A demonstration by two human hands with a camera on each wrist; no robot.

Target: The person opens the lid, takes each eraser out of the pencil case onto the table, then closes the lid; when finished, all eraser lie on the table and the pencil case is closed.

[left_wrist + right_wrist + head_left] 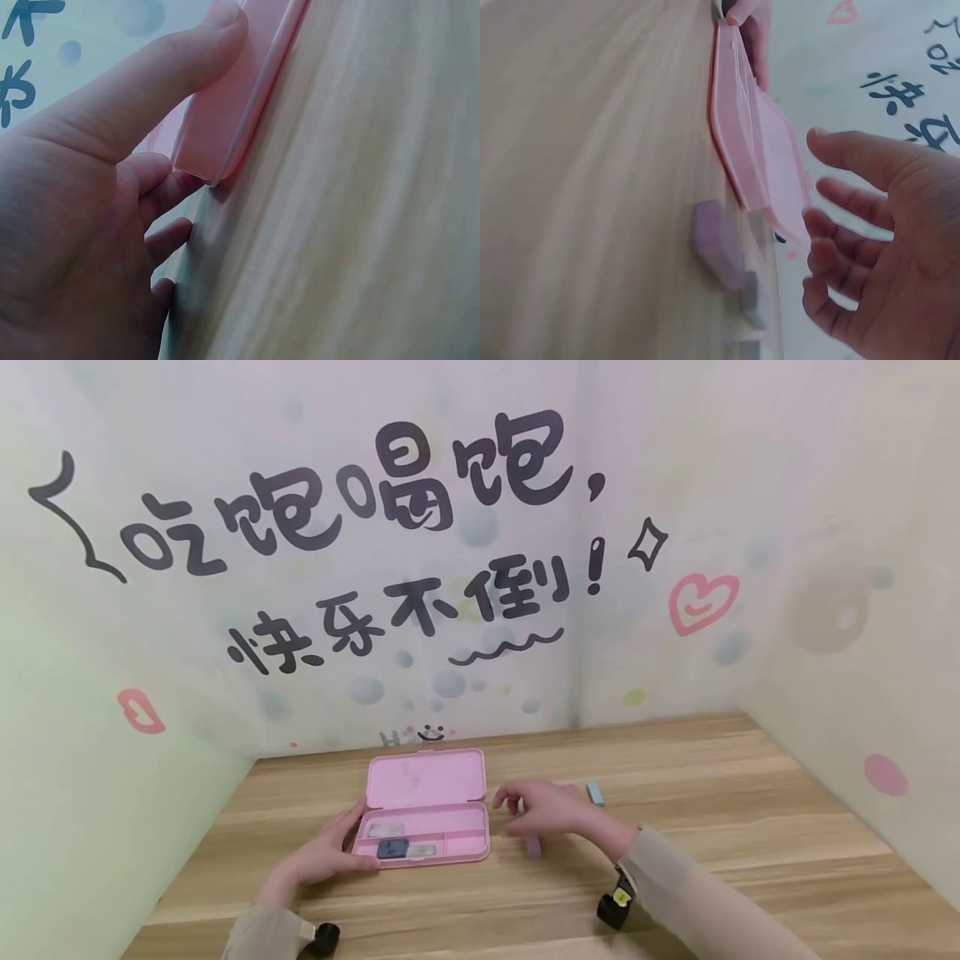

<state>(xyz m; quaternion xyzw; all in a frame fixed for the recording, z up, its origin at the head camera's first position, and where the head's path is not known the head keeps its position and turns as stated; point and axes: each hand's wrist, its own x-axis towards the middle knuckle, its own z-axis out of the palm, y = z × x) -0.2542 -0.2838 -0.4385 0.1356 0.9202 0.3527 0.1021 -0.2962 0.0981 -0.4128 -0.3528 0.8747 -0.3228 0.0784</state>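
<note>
A pink pencil case (467, 847) lies with its lid (427, 779) raised at the back. Inside it are a dark block (392, 849) and two pale eraser-like blocks, one of them (386, 830) in the rear compartment. My left hand (322, 853) holds the case at its left end, thumb on the front edge and a finger behind the corner. To the right of the case hovers my right hand (543, 807), its fingers loosely bent around nothing. A purple block (718, 247) lies below that hand, partly covered by it in the head view.
Beyond the right hand lie a light blue block (595, 793) and a pink one (572, 790), mostly hidden. The wooden table (697, 852) meets a back wall (450, 693) with printed lettering, and side walls stand left and right.
</note>
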